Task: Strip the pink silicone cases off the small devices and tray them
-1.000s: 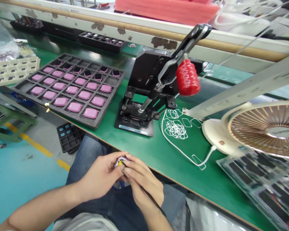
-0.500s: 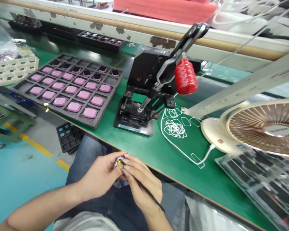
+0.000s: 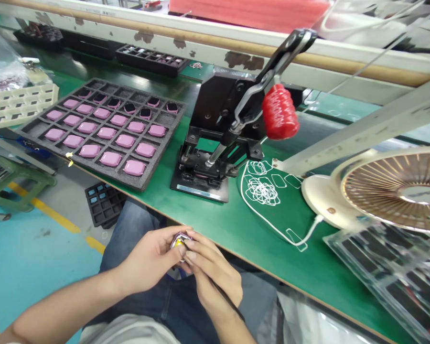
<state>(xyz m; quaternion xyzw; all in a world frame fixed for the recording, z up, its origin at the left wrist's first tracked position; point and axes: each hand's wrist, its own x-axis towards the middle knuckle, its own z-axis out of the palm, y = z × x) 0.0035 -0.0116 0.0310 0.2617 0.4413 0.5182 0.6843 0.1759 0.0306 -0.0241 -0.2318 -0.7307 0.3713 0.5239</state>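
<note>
Above my lap, just off the table's front edge, my left hand (image 3: 148, 260) is closed around a small watch case (image 3: 179, 242). It has a purple rim, and white and yellow parts show inside. My right hand (image 3: 215, 272) grips thin black tweezers (image 3: 226, 297), their tail lying back over the wrist. Their tip is at the case's opening, mostly hidden by the fingers. Fingertips of both hands meet around the case.
A foam tray (image 3: 143, 179) of pink watch cases lies at the left. Behind the hands stands a black hand press (image 3: 215, 129) with a red handle (image 3: 280, 112). White gasket rings (image 3: 263, 191), a fan (image 3: 408, 191) and clear plastic trays (image 3: 390, 282) are at the right.
The watch case has tilted slightly in my left fingers, and the right fingertips have shifted a little over it. The head view has moved slightly.
</note>
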